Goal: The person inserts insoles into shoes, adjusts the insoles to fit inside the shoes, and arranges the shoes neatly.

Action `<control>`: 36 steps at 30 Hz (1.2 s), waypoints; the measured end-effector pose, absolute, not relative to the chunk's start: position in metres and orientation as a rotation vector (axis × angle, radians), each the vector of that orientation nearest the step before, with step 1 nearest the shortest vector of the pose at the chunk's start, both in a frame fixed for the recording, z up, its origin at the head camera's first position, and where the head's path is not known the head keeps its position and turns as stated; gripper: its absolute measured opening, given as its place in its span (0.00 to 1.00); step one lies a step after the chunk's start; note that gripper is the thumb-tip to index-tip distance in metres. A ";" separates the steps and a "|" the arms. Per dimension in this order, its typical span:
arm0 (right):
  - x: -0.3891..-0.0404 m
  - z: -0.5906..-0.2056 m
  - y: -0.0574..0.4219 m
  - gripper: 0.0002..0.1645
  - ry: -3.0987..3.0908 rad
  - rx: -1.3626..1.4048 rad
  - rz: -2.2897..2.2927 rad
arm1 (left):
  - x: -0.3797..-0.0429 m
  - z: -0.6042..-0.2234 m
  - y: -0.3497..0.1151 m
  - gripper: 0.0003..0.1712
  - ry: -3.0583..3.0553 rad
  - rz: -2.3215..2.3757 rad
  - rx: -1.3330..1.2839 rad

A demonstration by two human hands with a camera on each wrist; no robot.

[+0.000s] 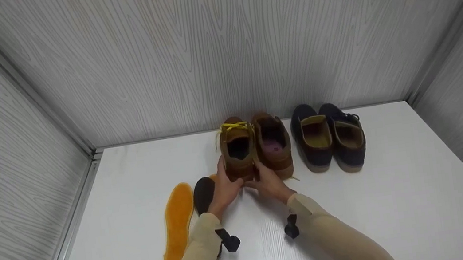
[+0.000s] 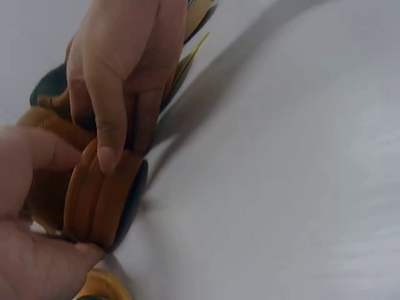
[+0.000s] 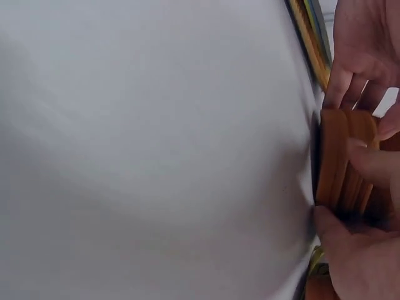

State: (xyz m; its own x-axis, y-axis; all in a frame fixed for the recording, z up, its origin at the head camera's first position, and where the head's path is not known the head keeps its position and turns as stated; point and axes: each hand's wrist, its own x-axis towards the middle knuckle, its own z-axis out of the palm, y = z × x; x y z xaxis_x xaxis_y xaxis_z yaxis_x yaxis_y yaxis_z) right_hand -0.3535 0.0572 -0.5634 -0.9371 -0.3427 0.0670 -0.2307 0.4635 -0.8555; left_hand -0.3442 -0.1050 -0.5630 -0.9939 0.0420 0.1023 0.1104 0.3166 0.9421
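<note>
A brown shoe with yellow laces stands toe toward the back wall. My left hand grips its heel from the left, while my right hand holds the same heel from the right. In the head view both thumbs meet behind the heel. The left wrist view shows the brown heel between both hands, its dark sole edge close to the white surface. Fingers of both hands also surround the heel in the right wrist view. Right beside it stands the matching brown shoe, a purplish insole inside.
Two dark navy shoes with yellowish linings stand to the right. On the left lie an orange insole and a dark insole, the latter partly hidden by my left arm. A grey wood-grain wall rises behind the white table.
</note>
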 end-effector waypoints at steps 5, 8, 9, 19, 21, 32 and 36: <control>-0.332 -0.552 0.070 0.28 2.675 -0.539 -1.585 | -0.327 -0.552 -0.091 0.46 -2.401 -1.406 -0.094; -0.323 -0.547 0.082 0.17 2.901 -0.538 -1.615 | -0.315 -0.541 -0.080 0.38 -2.339 -1.224 -0.153; -0.323 -0.546 0.086 0.16 2.980 -0.536 -1.623 | -0.312 -0.538 -0.077 0.36 -2.326 -1.195 -0.193; -0.333 -0.554 0.127 0.24 3.223 -0.359 -1.605 | -0.296 -0.542 -0.055 0.27 -2.414 -1.454 -0.500; -0.335 -0.556 0.131 0.29 3.192 -0.366 -1.571 | -0.296 -0.545 -0.051 0.29 -2.450 -1.545 -0.510; -0.356 -0.562 0.133 0.48 2.940 -0.275 -1.506 | -0.313 -0.561 -0.039 0.37 -2.588 -1.858 -0.351; -0.364 -0.562 0.133 0.46 2.848 -0.328 -1.599 | -0.314 -0.566 -0.040 0.36 -2.627 -1.864 -0.334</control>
